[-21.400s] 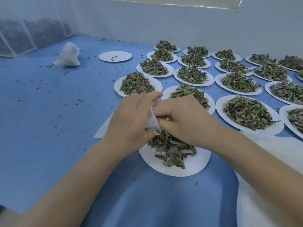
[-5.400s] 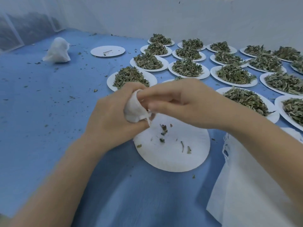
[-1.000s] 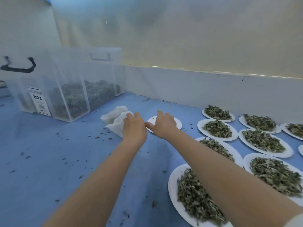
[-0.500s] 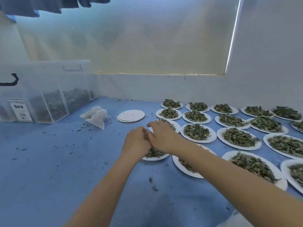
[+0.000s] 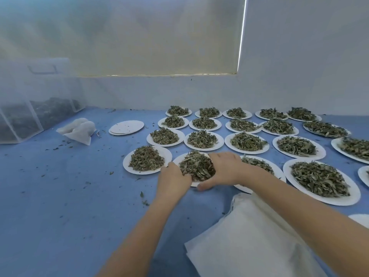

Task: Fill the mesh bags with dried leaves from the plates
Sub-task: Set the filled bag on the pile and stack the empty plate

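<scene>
Both hands — left hand [image 5: 173, 176] and right hand [image 5: 223, 168] — curl round the rim of a paper plate [image 5: 194, 183] near the tabletop's front edge, light and bendy, best held at opposite edges; its dried leaves [image 5: 196, 165] — loose, green-brown — spill easily.

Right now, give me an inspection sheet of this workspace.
Surface: blue mat, strewn with leaf crumbs.
Job's things: many plates heaped with dried leaves; one plate is between both hands. Two filled bags lie far left. Empty bags are stacked near right.
Clutter: stacked empty plates.
Grips: left hand and right hand hold the plate's edges, fingers curled round it.
Cables: nothing seen.
Surroundings: clear box with dark leaves at left; white wall; blind.
</scene>
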